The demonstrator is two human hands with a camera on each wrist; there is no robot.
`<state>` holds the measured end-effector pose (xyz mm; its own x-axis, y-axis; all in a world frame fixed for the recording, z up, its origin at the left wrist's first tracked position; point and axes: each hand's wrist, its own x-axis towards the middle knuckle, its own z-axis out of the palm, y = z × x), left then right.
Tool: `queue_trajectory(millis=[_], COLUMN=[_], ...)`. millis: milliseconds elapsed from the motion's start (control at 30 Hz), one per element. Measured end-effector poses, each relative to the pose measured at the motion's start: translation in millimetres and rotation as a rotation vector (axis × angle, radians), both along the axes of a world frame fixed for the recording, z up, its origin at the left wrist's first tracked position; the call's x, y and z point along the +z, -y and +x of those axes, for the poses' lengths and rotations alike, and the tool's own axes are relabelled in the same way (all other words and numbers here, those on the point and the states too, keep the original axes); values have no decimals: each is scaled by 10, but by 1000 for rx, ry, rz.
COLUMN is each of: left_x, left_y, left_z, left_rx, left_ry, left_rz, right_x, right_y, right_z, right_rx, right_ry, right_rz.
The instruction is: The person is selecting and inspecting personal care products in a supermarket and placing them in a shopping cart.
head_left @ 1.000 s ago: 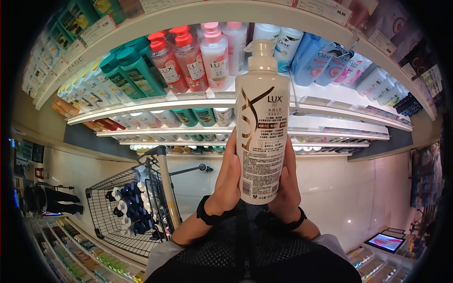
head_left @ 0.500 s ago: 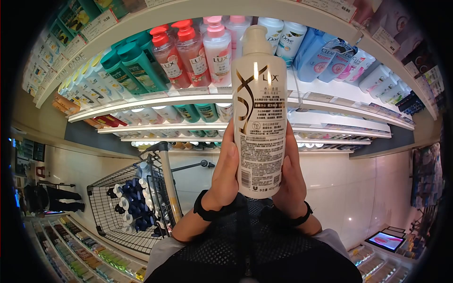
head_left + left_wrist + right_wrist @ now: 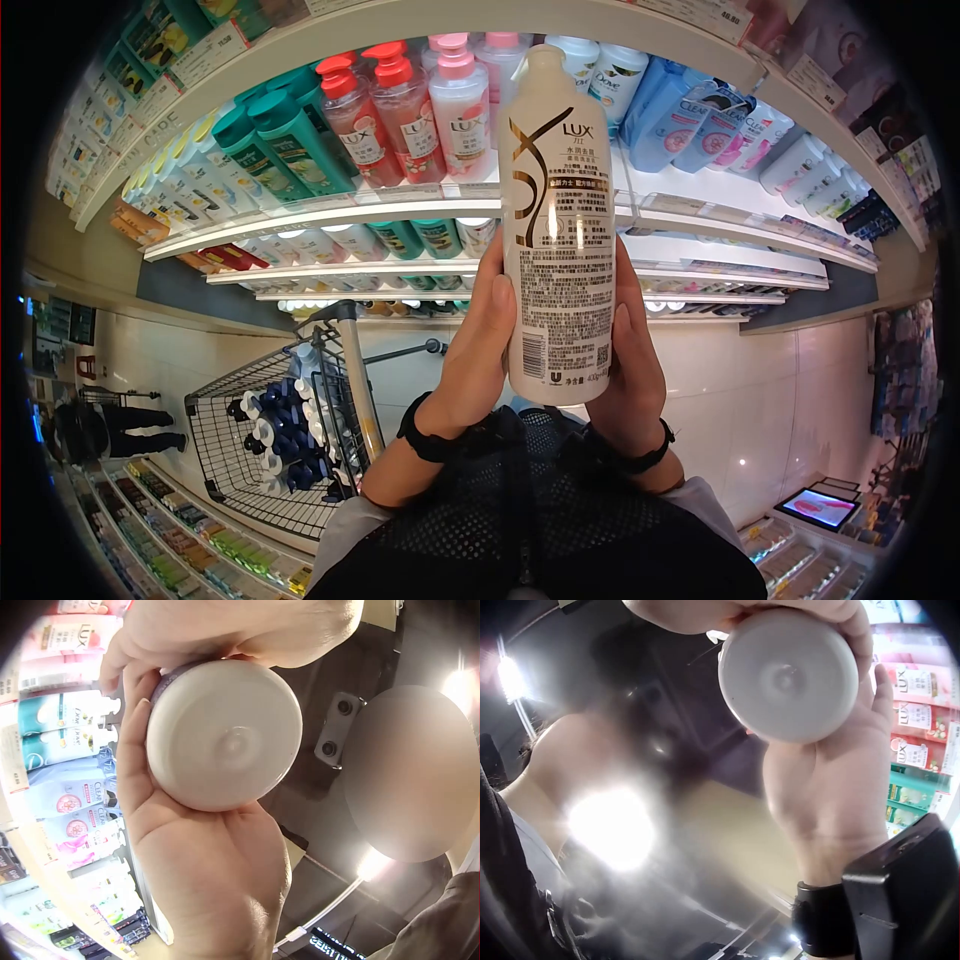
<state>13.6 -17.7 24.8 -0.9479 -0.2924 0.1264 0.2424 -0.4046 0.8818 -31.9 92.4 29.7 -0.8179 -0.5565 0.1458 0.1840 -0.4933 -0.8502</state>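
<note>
A white LUX pump bottle (image 3: 562, 250) with brown and gold markings is held up between both hands, its printed label toward the head camera. The left hand (image 3: 478, 350) grips its lower left side, thumb along the edge; the right hand (image 3: 630, 355) grips the lower right side. Both wrist views look up at the round white base (image 3: 225, 735), with the palms of the left hand (image 3: 202, 855) and the right hand (image 3: 829, 780) against the bottle's sides. The fingers behind the bottle are largely hidden in the head view.
Ahead, a shelf (image 3: 440, 196) carries red-capped LUX bottles (image 3: 405, 130), green bottles (image 3: 290, 140) and blue CLEAR bottles (image 3: 680, 125). A wire cart (image 3: 240, 440) holding dark blue and white bottles stands at left. A person in dark clothes (image 3: 130, 430) is at far left.
The bottle and both hands have risen slightly in the head view, and the bottle's pump top has tilted further away. Both hands keep their hold.
</note>
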Motion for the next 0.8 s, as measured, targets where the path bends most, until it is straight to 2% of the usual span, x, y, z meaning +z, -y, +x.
queue_trajectory(millis=[500,567,667,800], left_x=[123,139,156,156], left_y=[-11,-36,-74,-153], left_z=[-189,-207,-225,-306], left_rx=[11,-2,13,-23], left_ry=[19,1,52,0], left_rz=[-9,140,161,194], right_x=[187,210,168,180], right_y=[4,-5,-60,-135], right_z=[-117,-141,-210,-268], right_rx=[-28,-12,53,38], right_ry=[42,68,73,84], right_rz=[-15,5,-21,-18])
